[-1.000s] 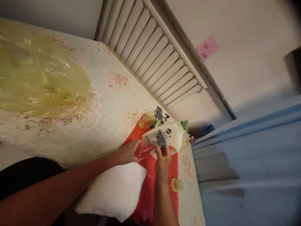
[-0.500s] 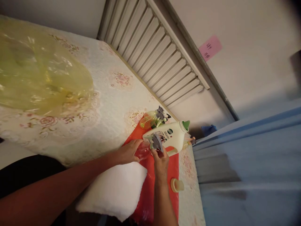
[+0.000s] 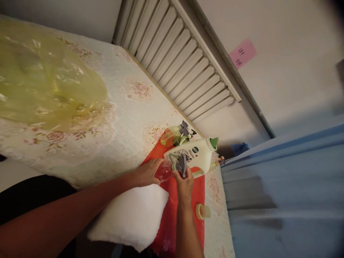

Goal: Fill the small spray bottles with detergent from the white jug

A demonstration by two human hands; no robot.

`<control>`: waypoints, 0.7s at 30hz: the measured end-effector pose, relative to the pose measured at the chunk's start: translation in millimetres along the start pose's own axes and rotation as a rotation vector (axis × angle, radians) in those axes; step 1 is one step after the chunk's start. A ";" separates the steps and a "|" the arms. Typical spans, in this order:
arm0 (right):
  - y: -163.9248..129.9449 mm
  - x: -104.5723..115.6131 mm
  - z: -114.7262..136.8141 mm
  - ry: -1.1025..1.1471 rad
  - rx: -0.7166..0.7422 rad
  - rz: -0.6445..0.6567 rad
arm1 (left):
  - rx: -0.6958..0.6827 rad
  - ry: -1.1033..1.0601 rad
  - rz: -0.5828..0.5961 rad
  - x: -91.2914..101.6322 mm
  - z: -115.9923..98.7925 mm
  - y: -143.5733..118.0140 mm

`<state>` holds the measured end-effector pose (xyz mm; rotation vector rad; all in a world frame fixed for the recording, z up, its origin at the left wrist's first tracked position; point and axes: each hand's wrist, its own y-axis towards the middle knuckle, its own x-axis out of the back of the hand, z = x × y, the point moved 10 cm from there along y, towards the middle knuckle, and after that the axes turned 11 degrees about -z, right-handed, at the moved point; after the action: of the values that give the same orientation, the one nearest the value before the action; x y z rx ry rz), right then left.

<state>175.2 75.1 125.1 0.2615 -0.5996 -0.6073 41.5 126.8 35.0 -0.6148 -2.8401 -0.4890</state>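
Note:
My left hand [image 3: 146,172] grips the body of a small clear pink spray bottle [image 3: 163,172] over a red cloth [image 3: 172,211]. My right hand [image 3: 185,181] is closed on that bottle's grey trigger head [image 3: 181,163]. Just behind them lies a large white jug [image 3: 195,156] with a green spout. A yellow-green spray bottle [image 3: 170,136] with a grey trigger lies farther back on the red cloth.
A beige cap [image 3: 202,211] sits on the cloth's right edge. A white pillow [image 3: 131,216] lies under my left arm. A yellow plastic bag [image 3: 45,82] covers the floral mattress [image 3: 129,111] at left. White slatted headboard [image 3: 182,61] behind; blue curtain [image 3: 285,193] at right.
My right hand has turned the grey trigger head slightly on the pink bottle. Both hands stay in place, and the view has shifted a little.

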 end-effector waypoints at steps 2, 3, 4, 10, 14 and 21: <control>-0.6 -1.3 -6.0 0.061 -0.076 0.036 | -0.003 -0.012 -0.005 0.7 -0.9 0.1; -1.1 -2.8 -7.5 0.094 -0.102 0.062 | -0.005 -0.016 -0.006 0.9 -1.5 0.2; -1.4 -4.3 -7.5 0.123 -0.117 0.086 | -0.006 -0.019 -0.006 1.1 -2.1 0.2; 2.9 -5.4 -2.3 0.102 -0.141 0.113 | 0.012 -0.011 0.007 0.8 -2.7 -0.3; 4.9 -4.2 -5.5 0.070 -0.134 0.091 | 0.005 -0.036 -0.004 1.2 -2.7 -0.3; 5.5 0.4 -13.4 0.042 -0.103 0.025 | -0.008 -0.052 -0.025 -0.2 2.1 0.1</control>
<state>185.9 80.1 116.7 0.1690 -0.5285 -0.6056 41.5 127.6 33.0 -0.6030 -2.8990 -0.4966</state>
